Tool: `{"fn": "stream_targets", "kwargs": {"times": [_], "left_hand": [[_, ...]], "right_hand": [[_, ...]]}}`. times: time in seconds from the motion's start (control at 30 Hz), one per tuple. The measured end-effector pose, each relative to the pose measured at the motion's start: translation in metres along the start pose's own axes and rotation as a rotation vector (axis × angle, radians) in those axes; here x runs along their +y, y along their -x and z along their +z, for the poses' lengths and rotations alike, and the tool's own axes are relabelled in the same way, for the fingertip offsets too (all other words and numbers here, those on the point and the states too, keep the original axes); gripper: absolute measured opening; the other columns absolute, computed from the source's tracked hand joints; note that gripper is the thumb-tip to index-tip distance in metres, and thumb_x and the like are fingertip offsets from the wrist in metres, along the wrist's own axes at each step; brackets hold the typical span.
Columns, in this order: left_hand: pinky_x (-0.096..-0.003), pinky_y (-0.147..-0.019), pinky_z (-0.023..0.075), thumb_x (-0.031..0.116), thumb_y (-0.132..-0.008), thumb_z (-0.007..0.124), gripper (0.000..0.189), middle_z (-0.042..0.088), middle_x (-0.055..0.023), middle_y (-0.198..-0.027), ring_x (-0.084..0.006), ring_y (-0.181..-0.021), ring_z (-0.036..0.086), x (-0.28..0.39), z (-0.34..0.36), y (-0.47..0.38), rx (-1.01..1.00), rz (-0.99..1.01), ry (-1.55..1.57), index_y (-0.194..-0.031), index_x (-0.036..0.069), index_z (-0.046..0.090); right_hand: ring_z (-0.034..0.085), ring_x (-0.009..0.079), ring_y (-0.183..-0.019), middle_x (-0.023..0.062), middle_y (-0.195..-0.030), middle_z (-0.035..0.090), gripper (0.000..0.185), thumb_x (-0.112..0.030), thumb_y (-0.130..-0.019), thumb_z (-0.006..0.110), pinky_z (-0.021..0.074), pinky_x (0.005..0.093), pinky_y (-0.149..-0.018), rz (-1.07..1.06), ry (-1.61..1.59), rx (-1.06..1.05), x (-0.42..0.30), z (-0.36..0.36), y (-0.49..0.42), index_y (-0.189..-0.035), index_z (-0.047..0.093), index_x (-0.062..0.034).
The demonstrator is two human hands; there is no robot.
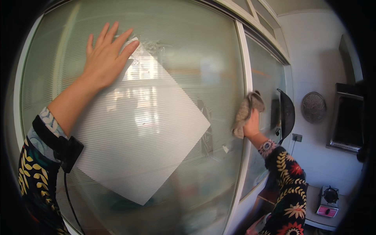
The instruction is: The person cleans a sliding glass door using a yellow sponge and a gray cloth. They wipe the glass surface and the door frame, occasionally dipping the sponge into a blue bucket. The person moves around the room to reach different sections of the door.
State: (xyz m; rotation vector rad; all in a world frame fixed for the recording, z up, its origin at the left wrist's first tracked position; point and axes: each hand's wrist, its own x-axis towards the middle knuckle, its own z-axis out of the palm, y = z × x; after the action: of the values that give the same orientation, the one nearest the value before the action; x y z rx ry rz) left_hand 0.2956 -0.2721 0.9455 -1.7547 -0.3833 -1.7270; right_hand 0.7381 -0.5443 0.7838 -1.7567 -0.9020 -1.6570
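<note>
Before me stands a ribbed glass sliding panel [188, 188] with a white frame. A white diamond-shaped sheet [164, 141] shows on it, with scuffed, peeling marks at its top corner. My left hand [107, 58] rests flat with fingers spread against the upper left of the glass, near that corner, holding nothing. In my right hand [251, 122] is a bunched grey-brown cloth [245, 114], held at the panel's white upright edge [245, 58]. Part of the right fingers is hidden by the cloth.
Right of the panel hang a black wok [287, 114] and a round metal rack [313, 107]. A wall socket [297, 137] with a plugged cord sits below. A dark range hood [348, 117] juts from the wall; a gas stove [328, 201] stands on the counter [315, 218].
</note>
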Motion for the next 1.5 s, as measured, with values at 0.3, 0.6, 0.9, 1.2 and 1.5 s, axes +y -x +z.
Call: {"fn": "stream_targets", "kwargs": {"times": [0.3,0.6,0.9,1.2,1.5], "left_hand": [[-0.0511,-0.115,0.0034,0.057,-0.097,0.03,0.062,0.028,-0.0169,-0.152,-0.0297,-0.145,0.015,0.0,0.001,-0.001,0.026,-0.009,-0.008,-0.141,0.016,0.045],[-0.0537,-0.115,0.0057,0.054,-0.097,0.034,0.059,0.032,-0.0201,-0.149,-0.0326,-0.143,0.018,0.001,-0.006,0.001,0.056,0.047,-0.059,-0.139,0.015,0.047],[-0.0556,-0.114,0.011,0.053,-0.097,0.035,0.057,0.032,-0.02,-0.148,-0.0344,-0.142,0.022,0.007,-0.005,0.003,0.073,0.081,-0.127,-0.138,0.014,0.046],[-0.0505,-0.116,0.0068,0.053,-0.099,0.025,0.055,0.03,-0.0095,-0.152,-0.025,-0.144,0.02,-0.014,0.005,-0.004,0.087,0.107,-0.283,-0.143,0.025,0.041],[-0.0486,-0.117,0.0033,0.053,-0.099,0.026,0.056,0.03,-0.0081,-0.154,-0.0231,-0.146,0.016,-0.016,-0.009,-0.01,0.075,0.102,-0.119,-0.142,0.024,0.045]], "right_hand": [[0.059,0.0268,-0.104,0.0133,-0.114,0.057,0.047,-0.019,-0.087,0.061,0.0484,0.0336,-0.088,0.239,-0.482,0.015,0.023,0.004,-0.035,-0.127,0.042,-0.0039],[0.056,0.0299,-0.114,0.0166,-0.124,0.058,0.044,-0.023,-0.086,0.063,0.0457,0.0357,-0.094,-0.21,-0.664,0.077,0.092,0.039,-0.355,-0.123,0.054,-0.002],[0.054,0.038,-0.114,0.0213,-0.123,0.058,0.054,-0.036,-0.082,0.067,0.0457,0.0399,-0.093,-0.015,-0.148,0.298,0.052,0.015,-0.383,-0.124,0.051,-0.0054],[0.052,0.0362,-0.112,0.0159,-0.124,0.054,0.047,-0.032,-0.084,0.063,0.0447,0.0406,-0.094,-0.115,-0.576,0.182,0.053,0.027,-0.23,-0.123,0.054,-0.0079],[0.041,0.028,-0.13,0.0158,-0.142,0.04,0.051,-0.017,-0.092,0.043,0.0323,0.0352,-0.107,0.364,-0.926,-0.155,0.001,0.008,0.149,-0.141,0.037,-0.0039]]}}
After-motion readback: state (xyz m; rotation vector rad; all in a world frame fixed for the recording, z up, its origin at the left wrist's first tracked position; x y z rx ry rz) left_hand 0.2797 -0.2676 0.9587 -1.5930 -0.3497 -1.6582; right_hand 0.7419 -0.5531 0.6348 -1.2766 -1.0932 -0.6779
